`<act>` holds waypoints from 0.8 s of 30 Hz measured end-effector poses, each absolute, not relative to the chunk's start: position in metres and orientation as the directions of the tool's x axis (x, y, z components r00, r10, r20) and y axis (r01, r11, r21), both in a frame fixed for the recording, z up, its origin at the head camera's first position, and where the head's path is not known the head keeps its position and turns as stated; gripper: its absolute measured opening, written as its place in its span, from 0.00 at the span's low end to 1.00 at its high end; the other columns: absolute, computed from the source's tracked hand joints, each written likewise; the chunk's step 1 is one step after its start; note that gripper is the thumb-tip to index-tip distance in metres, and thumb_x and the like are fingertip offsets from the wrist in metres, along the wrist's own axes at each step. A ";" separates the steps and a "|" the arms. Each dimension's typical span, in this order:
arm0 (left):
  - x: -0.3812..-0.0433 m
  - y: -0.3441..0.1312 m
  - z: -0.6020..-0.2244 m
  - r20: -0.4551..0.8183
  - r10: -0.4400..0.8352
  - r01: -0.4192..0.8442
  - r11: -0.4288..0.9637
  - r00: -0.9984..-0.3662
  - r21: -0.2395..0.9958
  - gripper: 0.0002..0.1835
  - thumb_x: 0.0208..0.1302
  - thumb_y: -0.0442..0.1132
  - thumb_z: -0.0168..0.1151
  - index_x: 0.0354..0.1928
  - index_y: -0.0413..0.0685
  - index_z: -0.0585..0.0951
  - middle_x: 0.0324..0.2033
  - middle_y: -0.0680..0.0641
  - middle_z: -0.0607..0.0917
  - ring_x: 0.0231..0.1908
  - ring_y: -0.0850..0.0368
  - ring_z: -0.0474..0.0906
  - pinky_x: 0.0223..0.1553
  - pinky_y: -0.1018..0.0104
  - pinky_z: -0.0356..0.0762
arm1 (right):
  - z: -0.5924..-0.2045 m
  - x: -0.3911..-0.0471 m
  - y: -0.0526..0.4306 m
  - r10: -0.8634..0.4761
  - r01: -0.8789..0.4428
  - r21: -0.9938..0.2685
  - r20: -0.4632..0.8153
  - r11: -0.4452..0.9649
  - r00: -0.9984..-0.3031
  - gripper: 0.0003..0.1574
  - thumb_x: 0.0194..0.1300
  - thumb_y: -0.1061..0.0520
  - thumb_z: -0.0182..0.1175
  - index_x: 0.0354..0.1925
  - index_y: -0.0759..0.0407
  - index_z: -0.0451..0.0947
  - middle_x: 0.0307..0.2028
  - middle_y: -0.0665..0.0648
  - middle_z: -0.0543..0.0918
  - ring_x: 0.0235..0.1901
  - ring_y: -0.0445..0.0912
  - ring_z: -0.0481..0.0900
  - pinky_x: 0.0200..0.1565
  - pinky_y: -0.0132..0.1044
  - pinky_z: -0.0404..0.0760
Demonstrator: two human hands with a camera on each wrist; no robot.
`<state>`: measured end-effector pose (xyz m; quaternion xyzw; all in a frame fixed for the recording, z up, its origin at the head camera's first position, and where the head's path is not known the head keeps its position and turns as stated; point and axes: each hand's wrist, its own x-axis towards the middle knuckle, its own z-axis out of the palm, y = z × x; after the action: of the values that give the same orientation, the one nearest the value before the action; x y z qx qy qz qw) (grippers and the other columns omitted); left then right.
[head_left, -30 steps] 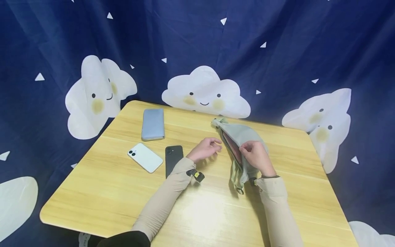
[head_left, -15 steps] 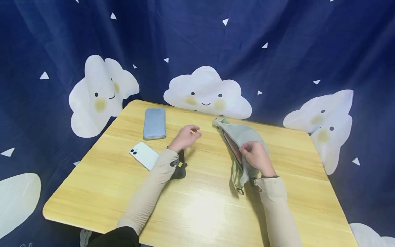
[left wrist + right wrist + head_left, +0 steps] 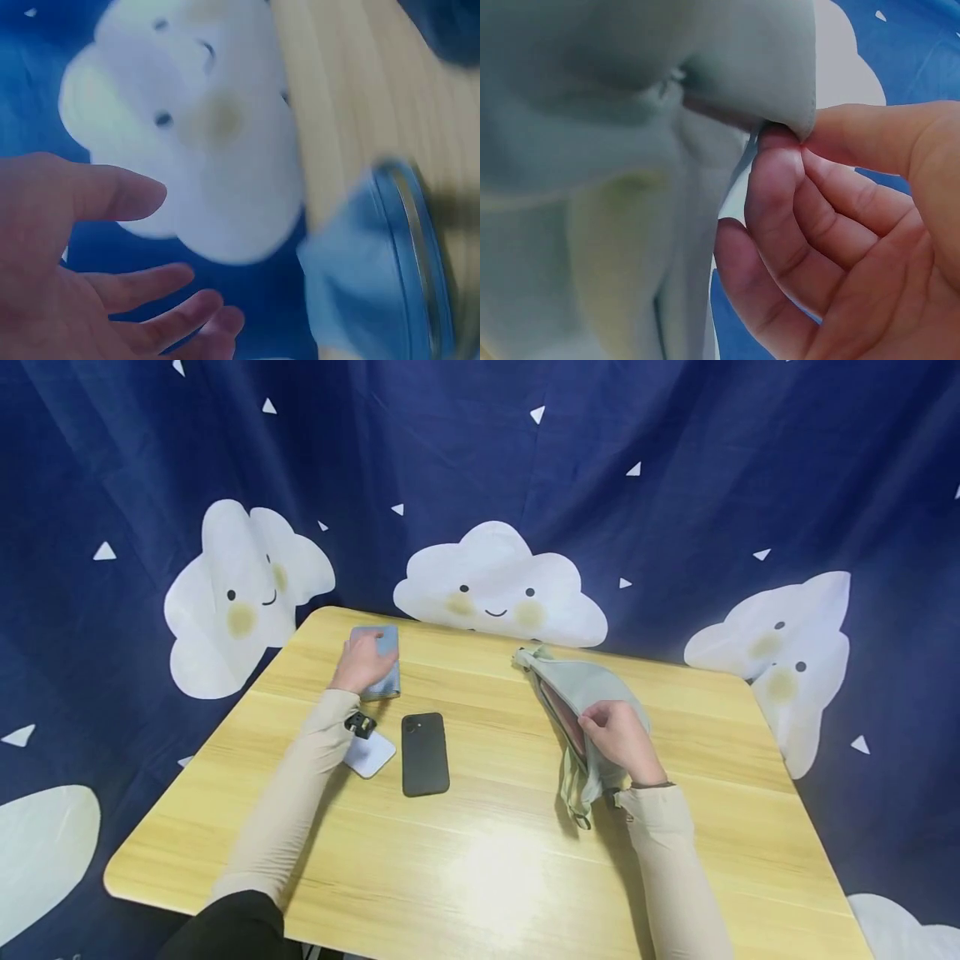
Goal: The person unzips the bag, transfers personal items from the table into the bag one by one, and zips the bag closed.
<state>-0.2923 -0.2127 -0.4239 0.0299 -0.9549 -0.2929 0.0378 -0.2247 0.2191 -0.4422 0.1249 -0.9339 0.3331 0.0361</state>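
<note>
A light blue zip wallet (image 3: pixel 388 683) lies at the far left of the table. My left hand (image 3: pixel 360 662) is over it, covering part of it in the head view. In the left wrist view the thumb and fingers are spread, with a gap between them and the wallet (image 3: pixel 349 281). My right hand (image 3: pixel 626 741) pinches the edge of a pale grey-green fabric bag (image 3: pixel 592 681), whose long opening shows a pinkish lining. Thumb and index finger meet on that edge in the right wrist view, where the bag (image 3: pixel 742 67) fills the left side.
A black phone (image 3: pixel 424 756) lies on the wooden table (image 3: pixel 495 852) left of centre. Beside it a white phone (image 3: pixel 372 755) is partly hidden by my left wrist. The bag's straps (image 3: pixel 573 793) trail toward me. A blue cloud-print curtain (image 3: pixel 480 460) hangs behind the table.
My left hand has moved left from beside the bag, across the black phone, to the wallet. The right hand keeps its pinch on the bag's edge.
</note>
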 end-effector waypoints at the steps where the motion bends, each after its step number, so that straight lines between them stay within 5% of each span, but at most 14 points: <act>1: -0.293 -0.219 -0.425 0.055 -0.105 -0.057 0.832 -0.993 0.552 0.33 0.68 0.48 0.52 0.69 0.34 0.66 0.67 0.28 0.66 0.66 0.29 0.62 0.68 0.41 0.64 | -0.442 -0.225 0.219 -0.207 -0.253 -0.615 0.147 0.746 -0.967 0.08 0.65 0.60 0.61 0.36 0.65 0.84 0.34 0.62 0.88 0.34 0.51 0.83 0.37 0.39 0.79; 14: -0.291 -0.258 -0.449 -0.145 -0.236 -0.276 0.868 -0.961 0.412 0.44 0.66 0.62 0.50 0.65 0.25 0.62 0.62 0.22 0.64 0.61 0.23 0.61 0.60 0.32 0.66 | -0.443 -0.224 0.220 -0.228 -0.279 -0.598 0.161 0.752 -0.960 0.08 0.65 0.59 0.61 0.34 0.63 0.84 0.31 0.60 0.88 0.29 0.47 0.81 0.34 0.36 0.78; 24: -0.298 -0.265 -0.469 -0.307 -0.256 -0.355 0.873 -0.917 0.334 0.46 0.67 0.66 0.44 0.68 0.30 0.62 0.63 0.22 0.61 0.64 0.25 0.57 0.64 0.33 0.62 | -0.443 -0.225 0.221 -0.224 -0.268 -0.616 0.150 0.741 -0.963 0.08 0.65 0.59 0.61 0.34 0.63 0.84 0.29 0.60 0.87 0.21 0.42 0.74 0.28 0.33 0.75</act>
<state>-0.2982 -0.2650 -0.4692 0.1592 -0.9593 -0.1954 -0.1277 -0.2252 0.2207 -0.4430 0.1319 -0.9325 0.3347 0.0330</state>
